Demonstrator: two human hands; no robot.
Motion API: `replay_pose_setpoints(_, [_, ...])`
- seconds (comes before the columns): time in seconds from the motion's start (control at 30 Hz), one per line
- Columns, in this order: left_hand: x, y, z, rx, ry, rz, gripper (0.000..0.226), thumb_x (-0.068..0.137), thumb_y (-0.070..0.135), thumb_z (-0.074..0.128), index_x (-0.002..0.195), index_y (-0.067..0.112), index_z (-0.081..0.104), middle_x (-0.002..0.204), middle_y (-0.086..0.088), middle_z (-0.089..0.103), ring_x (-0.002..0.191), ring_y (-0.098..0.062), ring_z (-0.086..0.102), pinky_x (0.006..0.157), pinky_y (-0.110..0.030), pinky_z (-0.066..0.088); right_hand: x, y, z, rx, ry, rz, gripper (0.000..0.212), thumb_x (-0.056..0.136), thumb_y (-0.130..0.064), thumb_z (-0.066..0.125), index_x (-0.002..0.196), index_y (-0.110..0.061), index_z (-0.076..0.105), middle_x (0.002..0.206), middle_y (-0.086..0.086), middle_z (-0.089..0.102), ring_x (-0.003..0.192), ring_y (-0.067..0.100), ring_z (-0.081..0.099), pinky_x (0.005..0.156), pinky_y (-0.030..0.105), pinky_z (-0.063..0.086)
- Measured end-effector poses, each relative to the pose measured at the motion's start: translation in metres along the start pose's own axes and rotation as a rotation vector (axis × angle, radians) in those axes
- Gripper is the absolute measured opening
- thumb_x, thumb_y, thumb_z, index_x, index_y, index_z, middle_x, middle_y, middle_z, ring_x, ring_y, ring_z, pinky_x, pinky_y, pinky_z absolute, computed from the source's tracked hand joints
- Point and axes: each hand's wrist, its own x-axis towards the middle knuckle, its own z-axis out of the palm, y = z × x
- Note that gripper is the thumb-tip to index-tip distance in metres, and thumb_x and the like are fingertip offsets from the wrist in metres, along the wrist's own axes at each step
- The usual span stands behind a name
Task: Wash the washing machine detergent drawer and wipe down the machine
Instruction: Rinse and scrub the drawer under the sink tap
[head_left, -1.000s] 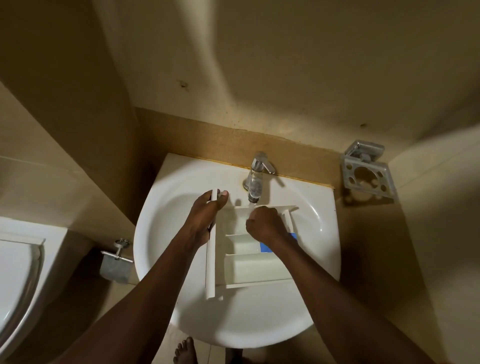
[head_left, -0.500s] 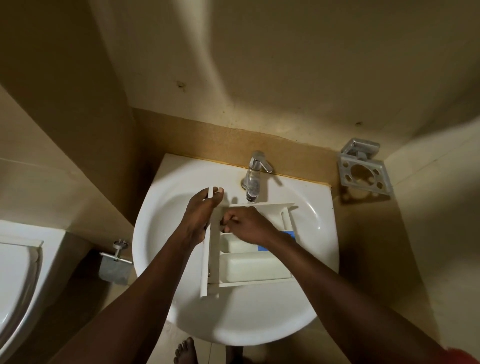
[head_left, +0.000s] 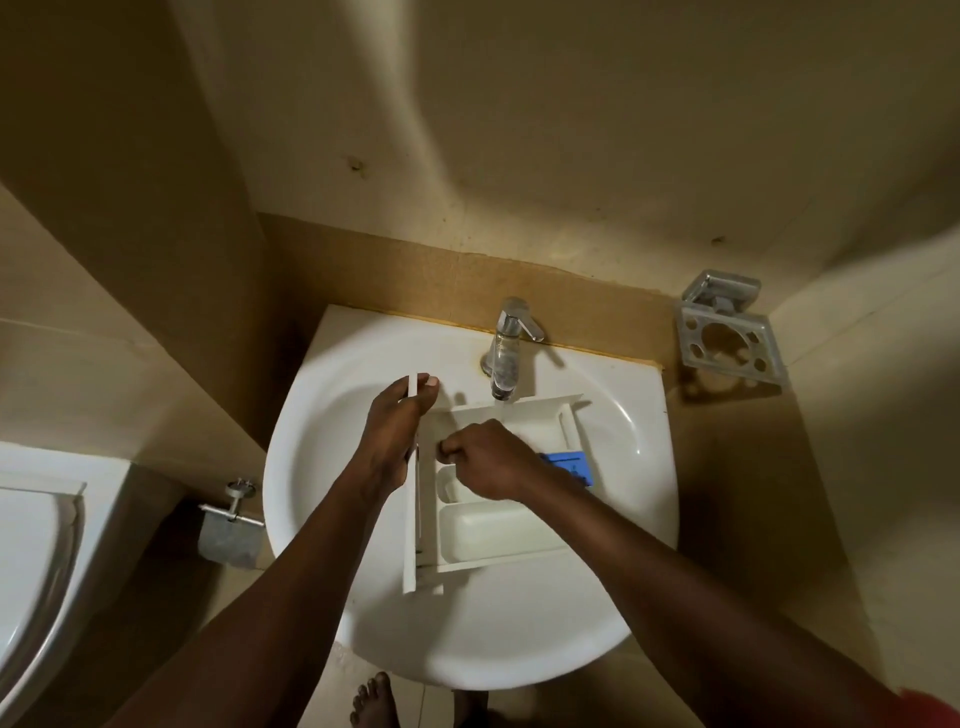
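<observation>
1. A toilet (head_left: 31, 545) is seen at 9 o'clock of the frame, and a metal paper holder (head_left: 228, 525) at 8 o'clock of the sink (head_left: 322, 415). Neither is in use.
2. Left hand (head_left: 395, 436): the far end of the front panel of the detergent drawer (head_left: 498, 525) is pinched between thumb and finger, with the palm laid along the panel.
3. The drawer is held in the basin, panel toward 9 o'clock and back end under the tap (head_left: 506, 353) at 12 o'clock. Whether it rests on the porcelain cannot be told.
4. The tap is running, and the stream lands in the drawer's rear section.
5. Right hand (head_left: 483, 460): it is clenched, knuckles up, in the drawer's 10 o'clock corner. Whether a cloth or brush is gripped cannot be told.
6. A blue insert (head_left: 569, 465) sits at 3 o'clock of that hand, partly covered by the wrist.
7. A metal wall holder (head_left: 727, 338) is mounted at 2 o'clock of the sink.
8. Risk: wet plastic is held by 1 thin pinch, so the drawer could slip and be dropped or cracked in the basin.
9. Risk: water could be deflected off the drawer walls, over the rim and onto the floor by the bare foot (head_left: 371, 701) at 6 o'clock.
10. Risk: the insert could be knocked loose by scrubbing.
11. Writing: dark marks are seen on the insert but are too small to be read. No brand is visible.
</observation>
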Motion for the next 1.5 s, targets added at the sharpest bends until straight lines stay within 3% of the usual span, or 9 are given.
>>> replay_pose_setpoints(0.2, [-0.002, 0.004, -0.007, 0.043, -0.067, -0.026, 0.018, 0.100, 0.033, 0.055, 0.113, 0.024, 0.063, 0.098, 0.019, 0.063, 0.085, 0.002, 0.057, 0.053, -0.007, 0.044, -0.001, 0.039, -0.026, -0.178, -0.076, 0.131, 0.033, 0.090, -0.013, 0.043, 0.104, -0.017, 0.072, 0.116, 0.006, 0.066, 0.108, 0.026, 0.060, 0.090, 0.037, 0.050])
replay_pose_setpoints(0.33, [0.001, 0.006, -0.008, 0.062, -0.040, 0.013, 0.026, 0.098, 0.030, 0.058, 0.121, 0.020, 0.064, 0.113, 0.012, 0.065, 0.091, 0.004, 0.057, 0.060, -0.006, 0.043, 0.012, 0.034, -0.026, -0.290, -0.153, 0.143, 0.032, 0.091, -0.006, 0.041, 0.109, -0.004, 0.067, 0.115, 0.013, 0.064, 0.107, 0.031, 0.061, 0.086, 0.036, 0.050])
replay_pose_setpoints(0.43, [0.002, 0.005, -0.006, 0.062, -0.007, 0.044, 0.034, 0.095, 0.028, 0.063, 0.127, 0.016, 0.064, 0.126, 0.001, 0.065, 0.108, -0.010, 0.061, 0.084, -0.023, 0.048, 0.013, 0.004, -0.014, -0.189, -0.133, 0.050, 0.037, 0.096, -0.010, 0.038, 0.121, -0.010, 0.064, 0.130, 0.009, 0.060, 0.114, 0.029, 0.056, 0.096, 0.037, 0.047])
replay_pose_setpoints(0.57, [0.005, 0.007, -0.008, 0.069, 0.039, 0.101, 0.031, 0.094, 0.025, 0.064, 0.124, 0.015, 0.065, 0.123, 0.000, 0.065, 0.102, -0.007, 0.061, 0.081, -0.021, 0.047, 0.006, 0.008, -0.005, 0.057, -0.030, 0.020, 0.037, 0.095, -0.012, 0.038, 0.113, -0.018, 0.070, 0.124, 0.003, 0.066, 0.113, 0.023, 0.057, 0.098, 0.036, 0.046])
replay_pose_setpoints(0.73, [0.008, 0.011, -0.008, 0.167, 0.011, 0.123, 0.015, 0.091, 0.026, 0.068, 0.105, 0.021, 0.068, 0.113, 0.000, 0.067, 0.110, -0.018, 0.062, 0.086, -0.026, 0.044, 0.006, 0.050, -0.015, -0.155, -0.052, 0.262, 0.023, 0.089, -0.008, 0.042, 0.095, -0.001, 0.063, 0.113, 0.018, 0.065, 0.101, 0.034, 0.061, 0.079, 0.033, 0.048])
replay_pose_setpoints(0.97, [0.008, 0.013, -0.005, 0.257, 0.102, 0.088, 0.015, 0.085, 0.036, 0.072, 0.094, 0.026, 0.067, 0.100, 0.000, 0.068, 0.103, -0.024, 0.065, 0.094, -0.040, 0.051, 0.013, 0.023, 0.000, -0.036, 0.025, 0.237, 0.034, 0.093, -0.018, 0.045, 0.124, -0.006, 0.056, 0.131, 0.017, 0.057, 0.119, 0.035, 0.053, 0.093, 0.034, 0.043])
replay_pose_setpoints(1.13, [0.009, 0.012, -0.008, 0.212, 0.033, 0.049, 0.013, 0.083, 0.035, 0.069, 0.084, 0.022, 0.072, 0.095, -0.008, 0.073, 0.104, -0.031, 0.067, 0.096, -0.052, 0.053, 0.013, -0.011, 0.007, 0.345, 0.291, 0.023, 0.016, 0.086, -0.017, 0.055, 0.097, -0.013, 0.066, 0.096, 0.008, 0.070, 0.087, 0.024, 0.062, 0.066, 0.026, 0.042])
replay_pose_setpoints(1.3, [0.009, 0.011, -0.014, 0.190, 0.035, 0.010, 0.021, 0.089, 0.030, 0.065, 0.097, 0.011, 0.070, 0.084, -0.001, 0.064, 0.083, -0.024, 0.057, 0.076, -0.037, 0.045, 0.014, 0.010, -0.006, 0.419, 0.362, 0.079, 0.009, 0.078, -0.020, 0.066, 0.074, -0.026, 0.071, 0.076, -0.009, 0.071, 0.076, 0.009, 0.066, 0.074, 0.023, 0.052])
replay_pose_setpoints(1.5, [0.013, 0.012, -0.026, 0.161, 0.059, -0.007, 0.021, 0.090, 0.028, 0.066, 0.097, 0.009, 0.071, 0.097, -0.007, 0.070, 0.089, -0.023, 0.062, 0.082, -0.037, 0.050, 0.000, 0.031, -0.006, 0.339, 0.302, 0.046, 0.015, 0.081, -0.011, 0.058, 0.088, -0.022, 0.065, 0.076, -0.012, 0.064, 0.074, 0.006, 0.059, 0.069, 0.022, 0.044])
